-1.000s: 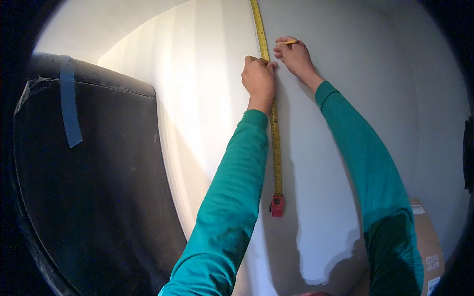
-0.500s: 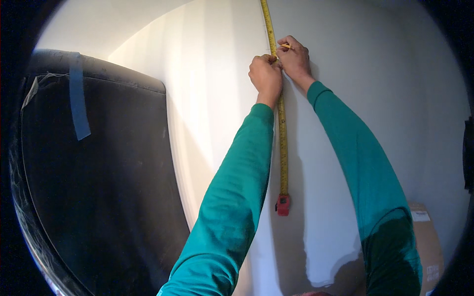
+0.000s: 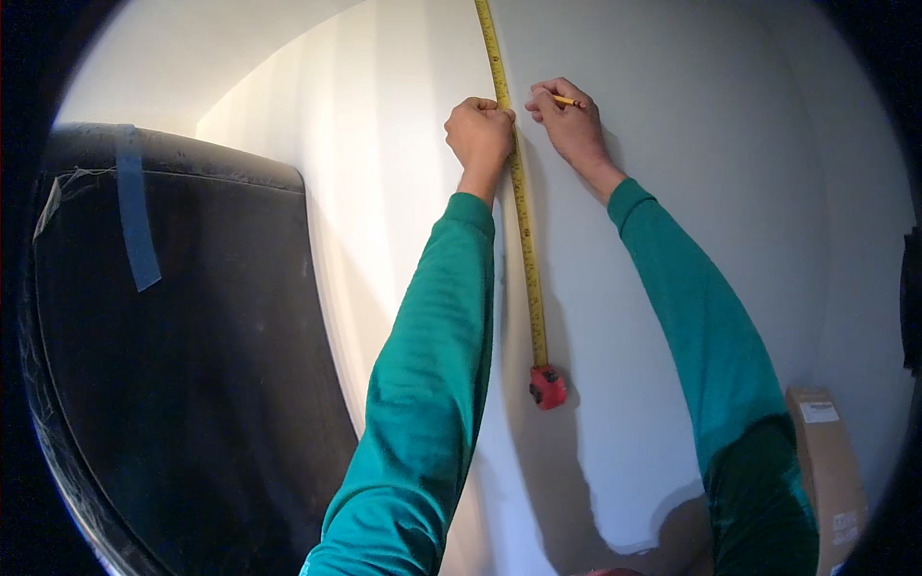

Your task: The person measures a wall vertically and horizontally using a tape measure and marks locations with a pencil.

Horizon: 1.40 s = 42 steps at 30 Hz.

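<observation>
A yellow measuring tape [image 3: 519, 202] runs down the white wall [image 3: 691, 115] from the top edge, and its red case [image 3: 547, 387] hangs at the lower end. My left hand [image 3: 479, 132] is closed against the tape, pinning it to the wall. Just right of the tape, my right hand [image 3: 569, 120] grips a yellow pencil [image 3: 566, 100] whose tip points at the wall. Both arms wear teal sleeves.
A large dark padded panel [image 3: 182, 365] with a strip of blue tape [image 3: 136, 230] stands against the wall on the left. A brown cardboard box [image 3: 826, 461] sits at the lower right.
Both hands and the tape have held their place on the wall; the view has shifted slightly, so they now sit a little lower and to the right in the picture.
</observation>
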{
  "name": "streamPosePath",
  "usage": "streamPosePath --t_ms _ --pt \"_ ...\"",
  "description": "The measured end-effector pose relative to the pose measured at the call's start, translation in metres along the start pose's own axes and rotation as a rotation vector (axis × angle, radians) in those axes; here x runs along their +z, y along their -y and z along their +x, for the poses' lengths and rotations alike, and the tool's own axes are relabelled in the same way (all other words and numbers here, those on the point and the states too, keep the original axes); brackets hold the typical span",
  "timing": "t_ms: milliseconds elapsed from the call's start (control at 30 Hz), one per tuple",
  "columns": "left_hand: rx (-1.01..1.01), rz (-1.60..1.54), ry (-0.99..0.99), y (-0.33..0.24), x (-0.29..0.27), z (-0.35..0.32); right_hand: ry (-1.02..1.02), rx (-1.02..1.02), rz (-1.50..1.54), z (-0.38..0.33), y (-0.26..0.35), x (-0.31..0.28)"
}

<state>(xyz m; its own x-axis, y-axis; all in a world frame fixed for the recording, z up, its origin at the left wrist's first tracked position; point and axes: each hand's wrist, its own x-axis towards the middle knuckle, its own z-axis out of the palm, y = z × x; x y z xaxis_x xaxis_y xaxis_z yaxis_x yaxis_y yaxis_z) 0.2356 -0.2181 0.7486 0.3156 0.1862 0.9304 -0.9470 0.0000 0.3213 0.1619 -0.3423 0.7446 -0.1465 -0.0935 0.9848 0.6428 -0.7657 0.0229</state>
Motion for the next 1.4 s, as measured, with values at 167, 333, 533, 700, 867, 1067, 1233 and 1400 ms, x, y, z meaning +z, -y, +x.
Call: streamPosePath --t_ms 167,333,533,700,867,1067,1233,1400 --pt "-0.018 -0.097 0.057 -0.005 -0.004 0.002 0.028 -0.042 -0.019 0.016 -0.003 -0.007" --pt "-0.015 -0.095 0.071 -0.007 -0.002 0.005 0.094 -0.058 0.044 0.039 0.008 -0.009" --pt "0.072 -0.031 0.03 -0.006 0.007 0.006 0.165 -0.028 -0.141 0.056 0.011 0.002" --pt "0.115 0.006 -0.056 -0.004 0.011 0.007 0.094 -0.245 -0.244 0.06 -0.011 0.023" --pt "0.128 -0.003 -0.092 0.001 0.005 0.002 0.125 -0.379 -0.327 0.061 0.0 0.032" --pt "0.49 0.164 -0.232 0.005 0.008 -0.017 0.115 -0.502 -0.423 0.073 0.003 0.038" --pt "0.477 0.229 -0.149 0.01 0.009 -0.033 0.129 -0.51 -0.468 0.068 0.005 0.04" --pt "0.488 0.206 -0.201 0.014 0.021 -0.027 0.184 -0.391 -0.266 0.077 -0.006 0.03"
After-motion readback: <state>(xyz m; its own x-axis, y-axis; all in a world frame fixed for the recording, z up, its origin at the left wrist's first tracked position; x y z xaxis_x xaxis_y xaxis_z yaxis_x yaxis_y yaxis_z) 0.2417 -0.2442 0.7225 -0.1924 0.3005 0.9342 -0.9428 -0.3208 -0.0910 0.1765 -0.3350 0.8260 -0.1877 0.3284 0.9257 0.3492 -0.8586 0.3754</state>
